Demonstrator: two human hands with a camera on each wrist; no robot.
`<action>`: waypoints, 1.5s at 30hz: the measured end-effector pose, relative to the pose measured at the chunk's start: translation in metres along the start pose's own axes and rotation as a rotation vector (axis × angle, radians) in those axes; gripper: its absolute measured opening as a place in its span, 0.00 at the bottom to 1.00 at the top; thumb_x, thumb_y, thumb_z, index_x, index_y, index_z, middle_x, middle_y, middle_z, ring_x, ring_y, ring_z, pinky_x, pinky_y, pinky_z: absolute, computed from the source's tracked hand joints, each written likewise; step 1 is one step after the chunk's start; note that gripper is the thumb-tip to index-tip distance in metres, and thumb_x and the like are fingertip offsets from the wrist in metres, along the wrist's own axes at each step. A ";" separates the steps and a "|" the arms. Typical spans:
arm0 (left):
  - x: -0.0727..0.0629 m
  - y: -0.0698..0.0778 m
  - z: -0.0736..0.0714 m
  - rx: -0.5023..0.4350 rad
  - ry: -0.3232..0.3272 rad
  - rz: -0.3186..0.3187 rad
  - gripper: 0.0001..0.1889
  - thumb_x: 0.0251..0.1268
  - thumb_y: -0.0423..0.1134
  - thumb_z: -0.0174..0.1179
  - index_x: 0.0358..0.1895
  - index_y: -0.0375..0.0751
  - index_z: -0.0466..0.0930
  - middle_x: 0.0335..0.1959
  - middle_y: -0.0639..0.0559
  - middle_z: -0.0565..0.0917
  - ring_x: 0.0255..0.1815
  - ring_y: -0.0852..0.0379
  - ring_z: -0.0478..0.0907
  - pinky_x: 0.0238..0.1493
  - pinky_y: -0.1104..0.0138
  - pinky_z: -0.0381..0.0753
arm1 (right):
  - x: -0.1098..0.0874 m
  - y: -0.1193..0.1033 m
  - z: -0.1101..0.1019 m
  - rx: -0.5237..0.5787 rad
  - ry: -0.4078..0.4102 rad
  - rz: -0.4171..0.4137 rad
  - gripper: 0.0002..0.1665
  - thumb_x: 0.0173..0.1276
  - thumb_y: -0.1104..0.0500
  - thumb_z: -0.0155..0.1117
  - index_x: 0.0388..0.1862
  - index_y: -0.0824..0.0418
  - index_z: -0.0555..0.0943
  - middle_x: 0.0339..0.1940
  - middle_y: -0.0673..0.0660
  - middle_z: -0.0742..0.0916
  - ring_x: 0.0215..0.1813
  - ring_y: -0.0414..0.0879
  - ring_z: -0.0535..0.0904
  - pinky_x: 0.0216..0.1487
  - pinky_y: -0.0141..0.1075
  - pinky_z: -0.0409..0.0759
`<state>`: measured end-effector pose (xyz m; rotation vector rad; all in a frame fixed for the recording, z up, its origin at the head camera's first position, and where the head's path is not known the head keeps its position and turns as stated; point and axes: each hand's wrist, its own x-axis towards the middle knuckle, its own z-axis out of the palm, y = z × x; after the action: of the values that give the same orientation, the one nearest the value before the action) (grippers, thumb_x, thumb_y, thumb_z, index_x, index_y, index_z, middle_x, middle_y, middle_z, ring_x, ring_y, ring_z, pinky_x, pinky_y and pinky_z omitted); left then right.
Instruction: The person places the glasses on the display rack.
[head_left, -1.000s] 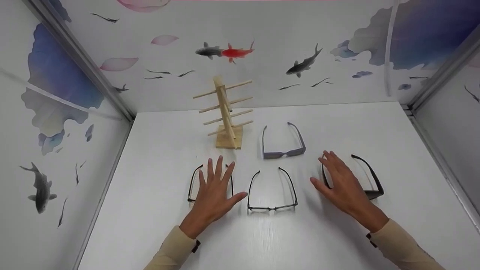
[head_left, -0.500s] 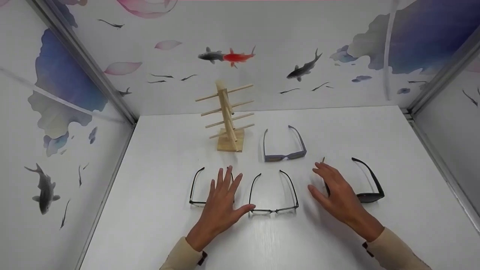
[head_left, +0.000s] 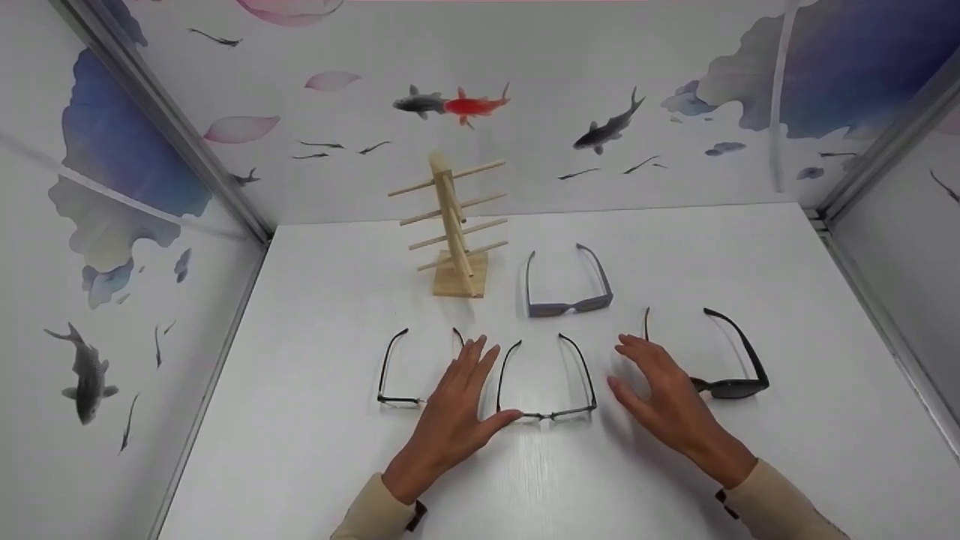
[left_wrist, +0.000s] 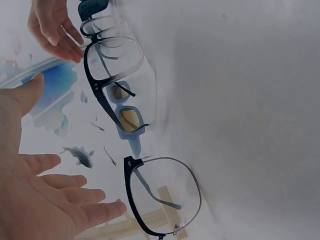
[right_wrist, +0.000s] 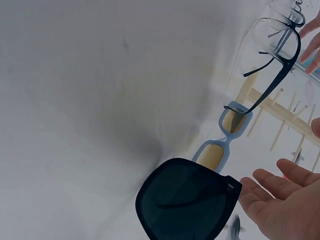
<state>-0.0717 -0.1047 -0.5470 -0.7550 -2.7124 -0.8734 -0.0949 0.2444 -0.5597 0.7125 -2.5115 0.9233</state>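
Observation:
Four pairs of eyewear is more than I count, so: several pairs lie on the white table with their temples unfolded. My left hand point(head_left: 450, 420), fingers extended, is between the left eyeglasses point(head_left: 384, 371) and the middle eyeglasses point(head_left: 589, 379), hiding part of each. Its thumb overlaps the middle frame's left corner in the head view; contact is unclear. My right hand point(head_left: 667, 401) has loosely bent fingers and holds nothing. It partly covers the black sunglasses point(head_left: 739, 388) from the left. Dark lens of the sunglasses point(right_wrist: 185, 200) shows beside the fingers in the right wrist view.
Grey-blue sunglasses point(head_left: 571, 307) lie behind the middle eyeglasses. A wooden display rack point(head_left: 450, 217) with several crossbars stands at the back, bearing no glasses. Printed panels point(head_left: 525, 52) enclose the white table point(head_left: 322, 300) at the back and sides.
My left hand has moved right, from over the left eyeglasses towards the middle pair. My right hand has drifted slightly left, uncovering more of the black sunglasses. The eyewear stays in place.

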 end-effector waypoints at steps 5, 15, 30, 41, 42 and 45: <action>0.001 0.005 0.002 -0.059 0.033 0.049 0.45 0.72 0.51 0.77 0.84 0.35 0.66 0.84 0.35 0.68 0.84 0.39 0.67 0.76 0.46 0.78 | -0.002 -0.002 0.005 0.025 -0.011 0.007 0.31 0.68 0.65 0.81 0.68 0.71 0.83 0.70 0.68 0.85 0.70 0.64 0.82 0.77 0.16 0.57; 0.000 0.015 0.008 -0.263 -0.030 -0.013 0.37 0.77 0.43 0.73 0.81 0.33 0.69 0.83 0.37 0.70 0.83 0.41 0.69 0.78 0.47 0.76 | -0.008 -0.003 0.014 0.051 -0.043 0.025 0.32 0.69 0.66 0.81 0.70 0.71 0.82 0.68 0.68 0.86 0.64 0.62 0.87 0.70 0.37 0.83; 0.000 0.018 0.024 -0.386 -0.002 -0.154 0.29 0.79 0.33 0.69 0.77 0.29 0.72 0.79 0.29 0.72 0.83 0.36 0.68 0.78 0.38 0.72 | -0.009 -0.005 0.023 0.246 -0.115 0.187 0.25 0.74 0.68 0.76 0.67 0.74 0.82 0.61 0.68 0.89 0.57 0.61 0.90 0.56 0.56 0.91; -0.004 0.018 0.036 -0.471 0.077 -0.314 0.22 0.81 0.24 0.61 0.73 0.23 0.73 0.69 0.30 0.78 0.68 0.36 0.81 0.64 0.53 0.88 | -0.005 -0.012 0.023 0.411 -0.216 0.452 0.21 0.81 0.63 0.70 0.68 0.70 0.83 0.50 0.55 0.92 0.45 0.46 0.90 0.49 0.34 0.88; -0.004 0.017 0.037 -0.470 0.076 -0.317 0.22 0.81 0.24 0.60 0.73 0.23 0.73 0.67 0.30 0.79 0.65 0.38 0.83 0.62 0.55 0.89 | -0.006 -0.013 0.023 0.426 -0.217 0.462 0.21 0.81 0.63 0.70 0.68 0.70 0.83 0.49 0.56 0.92 0.44 0.46 0.90 0.47 0.33 0.88; -0.006 0.017 0.040 -0.452 0.080 -0.318 0.22 0.81 0.24 0.60 0.72 0.23 0.74 0.61 0.31 0.81 0.58 0.42 0.85 0.58 0.58 0.90 | -0.008 -0.014 0.023 0.461 -0.217 0.484 0.21 0.81 0.63 0.71 0.68 0.70 0.83 0.48 0.57 0.92 0.42 0.46 0.90 0.45 0.32 0.87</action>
<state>-0.0591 -0.0715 -0.5730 -0.3447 -2.6297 -1.5853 -0.0844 0.2221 -0.5734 0.3340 -2.7453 1.7130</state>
